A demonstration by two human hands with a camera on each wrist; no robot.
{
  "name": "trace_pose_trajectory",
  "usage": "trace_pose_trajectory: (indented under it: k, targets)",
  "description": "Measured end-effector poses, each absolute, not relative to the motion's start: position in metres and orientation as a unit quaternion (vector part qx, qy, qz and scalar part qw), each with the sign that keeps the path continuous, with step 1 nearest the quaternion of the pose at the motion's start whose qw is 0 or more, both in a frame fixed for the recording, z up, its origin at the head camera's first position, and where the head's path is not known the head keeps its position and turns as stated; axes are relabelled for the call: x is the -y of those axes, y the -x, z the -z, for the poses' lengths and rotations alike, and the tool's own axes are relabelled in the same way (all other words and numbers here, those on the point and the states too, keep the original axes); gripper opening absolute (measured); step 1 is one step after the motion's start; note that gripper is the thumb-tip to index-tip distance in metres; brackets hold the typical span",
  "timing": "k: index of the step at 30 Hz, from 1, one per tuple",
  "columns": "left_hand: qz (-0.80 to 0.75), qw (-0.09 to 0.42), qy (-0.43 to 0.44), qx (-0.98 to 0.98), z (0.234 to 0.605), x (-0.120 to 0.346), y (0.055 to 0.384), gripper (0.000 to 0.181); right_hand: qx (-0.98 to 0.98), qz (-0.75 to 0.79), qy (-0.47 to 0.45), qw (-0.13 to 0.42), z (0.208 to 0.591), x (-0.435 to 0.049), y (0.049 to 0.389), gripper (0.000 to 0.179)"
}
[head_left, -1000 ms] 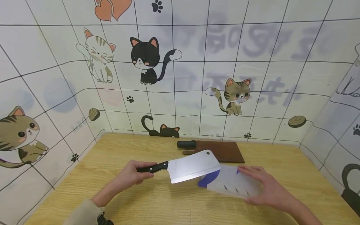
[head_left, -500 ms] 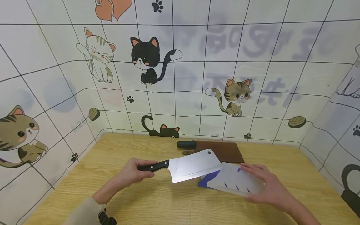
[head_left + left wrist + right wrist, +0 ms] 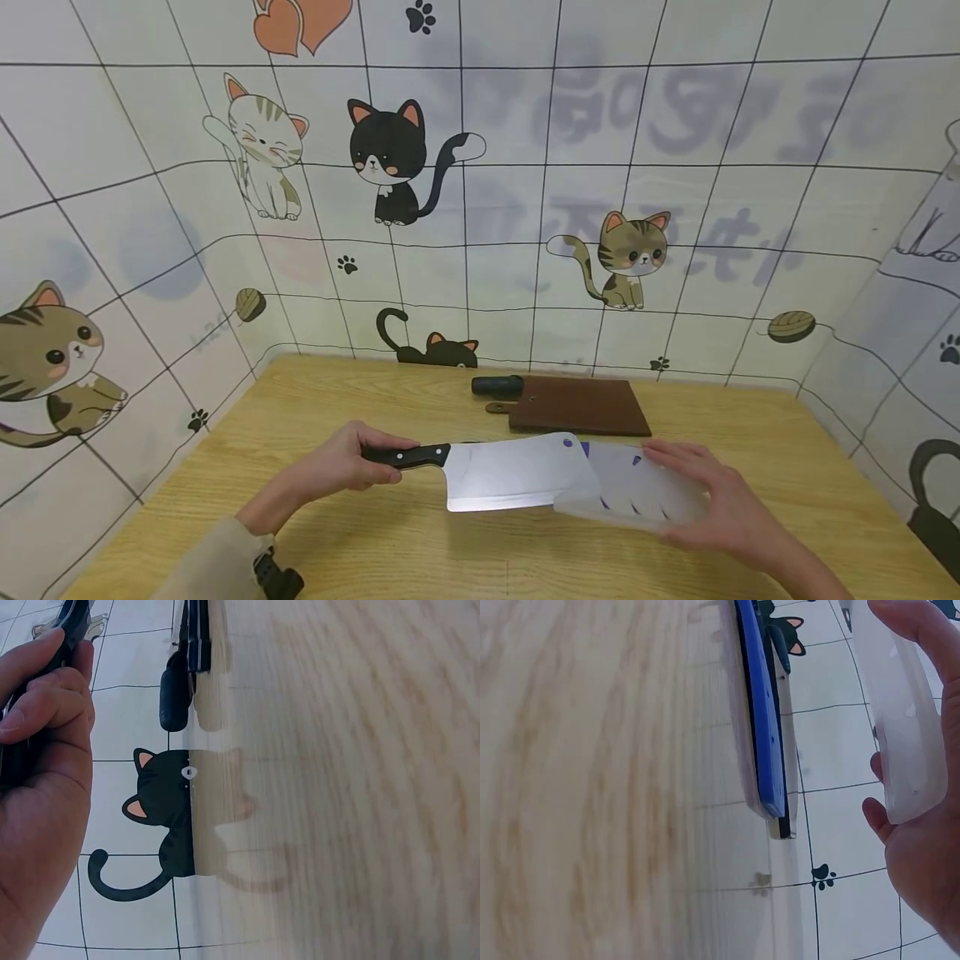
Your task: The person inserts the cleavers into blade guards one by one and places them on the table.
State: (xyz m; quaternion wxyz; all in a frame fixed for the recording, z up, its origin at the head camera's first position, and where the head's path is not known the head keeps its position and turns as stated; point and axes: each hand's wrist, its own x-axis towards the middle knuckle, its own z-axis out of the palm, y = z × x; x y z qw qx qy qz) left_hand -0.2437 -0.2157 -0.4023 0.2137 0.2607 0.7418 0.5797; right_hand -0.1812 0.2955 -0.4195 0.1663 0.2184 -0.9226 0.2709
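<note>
My left hand (image 3: 352, 462) grips the black handle of a cleaver (image 3: 510, 475), fingers and thumb curled round it. Its broad steel blade points right, held above the table with the edge down. On the other side, my right hand (image 3: 723, 500) holds a translucent white blade cover (image 3: 630, 487) between thumb and fingers, its mouth facing left. The blade's end overlaps the mouth, and the lower front corner shows through the cover; how deep it sits I cannot tell. In the left wrist view, the fingers (image 3: 52, 705) wrap the handle. The right wrist view shows the cover (image 3: 911, 735) against the palm.
A brown cutting board (image 3: 581, 408) lies at the back of the wooden table (image 3: 360, 542), with a dark green-black cylindrical handle (image 3: 497, 386) beside its left end. A flat blue thing (image 3: 769, 735) lies behind the cover. Cat-print cloth walls (image 3: 510, 208) stand behind and at the sides.
The cleaver has tilted down to nearly level, and its tip has lowered into overlap with the cover's mouth. The blue thing behind is now mostly hidden. My right hand has hardly moved.
</note>
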Motion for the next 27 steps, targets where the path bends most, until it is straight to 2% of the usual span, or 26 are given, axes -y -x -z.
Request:
trace_pose_trajectory:
  k: [8, 17, 21, 27]
  targets:
    - [-0.559, 0.226, -0.306, -0.737, 0.395, 0.222, 0.249, 0.044, 0.915, -0.273, -0.235, 0.182, 0.41, -0.293, 0.177, 0.09]
    - [-0.54, 0.251, -0.334, -0.731, 0.388, 0.221, 0.256, 0.045, 0.913, -0.29, -0.253, 0.138, 0.4, -0.293, 0.17, 0.088]
    - [-0.532, 0.269, -0.329, -0.732, 0.389, 0.219, 0.258, 0.044, 0.914, -0.289, -0.267, 0.102, 0.395, -0.291, 0.165, 0.09]
    - [-0.525, 0.28, -0.325, -0.735, 0.39, 0.217, 0.259, 0.043, 0.908, -0.276, -0.299, 0.104, 0.391, -0.29, 0.164, 0.093]
